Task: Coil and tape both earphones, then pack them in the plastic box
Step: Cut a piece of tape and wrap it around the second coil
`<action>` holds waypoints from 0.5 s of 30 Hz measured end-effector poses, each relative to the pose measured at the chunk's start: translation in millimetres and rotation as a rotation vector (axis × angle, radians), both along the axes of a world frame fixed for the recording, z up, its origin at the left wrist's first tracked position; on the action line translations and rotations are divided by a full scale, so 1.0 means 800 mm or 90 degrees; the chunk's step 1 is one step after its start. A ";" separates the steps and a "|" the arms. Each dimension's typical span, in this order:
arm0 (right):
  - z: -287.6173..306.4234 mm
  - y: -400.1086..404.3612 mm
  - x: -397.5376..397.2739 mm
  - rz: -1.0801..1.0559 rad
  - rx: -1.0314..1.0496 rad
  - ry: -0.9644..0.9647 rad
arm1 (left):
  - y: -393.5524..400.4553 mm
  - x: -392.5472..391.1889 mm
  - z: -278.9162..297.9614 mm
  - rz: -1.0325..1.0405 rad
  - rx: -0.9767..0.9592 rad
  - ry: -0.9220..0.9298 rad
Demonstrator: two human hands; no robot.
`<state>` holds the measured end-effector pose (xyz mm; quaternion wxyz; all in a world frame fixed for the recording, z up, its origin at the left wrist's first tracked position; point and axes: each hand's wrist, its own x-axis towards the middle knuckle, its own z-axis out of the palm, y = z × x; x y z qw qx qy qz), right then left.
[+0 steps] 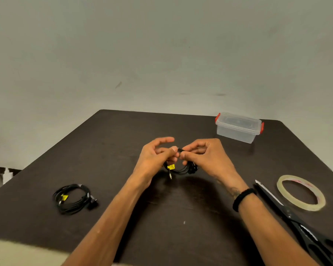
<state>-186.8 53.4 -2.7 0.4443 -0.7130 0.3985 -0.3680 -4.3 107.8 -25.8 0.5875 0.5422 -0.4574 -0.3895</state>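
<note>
Both hands pinch one coiled black earphone [181, 167] above mid-table. L hand [156, 156]: thumb + curled lower fingers nip the top of the coil; index finger stretched out straight above, touching nothing. R hand [206, 154]: thumb + index pinch the same bit of cable from the other side, tips of the two hands nearly meeting; rest of R fingers curled under, loops partly hidden behind them. Coil hangs below the pinch, between the wrists. Yellow tag [171, 166] on the cable, L side of coil. Metal jack plug [170, 175] dangles just under the tag, pointing down. Earbuds seem bunched at R side of coil, under R palm; too dark to be sure.

Second earphone [73, 198] lies flat on table, well to the L, near L forearm but apart from it. Coiled, own yellow tag, buds at its R edge. Can't tell if tape is on it.

Plastic box [238, 127]: clear, lid on, red clips at both ends, far R corner of table, well apart from hands.

Tape roll [301, 192]: clear/beige, lying flat near R edge of table. Scissors [296, 217], black handles, lie between tape roll and R forearm, tip pointing away from person, just beside the roll, not touching that I can see.

Black band [242, 198] on R wrist. Table [123, 141] dark brown; pale wall behind.
</note>
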 end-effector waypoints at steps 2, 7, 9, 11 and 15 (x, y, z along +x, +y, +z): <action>0.002 0.005 0.005 0.002 -0.006 0.001 | 0.009 0.006 0.002 0.012 -0.018 -0.086; 0.010 0.038 0.053 0.051 0.003 0.009 | 0.050 0.053 0.031 0.047 0.020 -0.319; 0.016 0.054 0.086 0.062 0.026 0.016 | 0.072 0.083 0.044 0.061 0.044 -0.375; 0.020 0.065 0.124 0.063 0.051 0.035 | 0.093 0.118 0.054 0.077 0.064 -0.403; 0.025 0.078 0.198 0.046 0.073 0.076 | 0.115 0.192 0.062 0.092 0.117 -0.452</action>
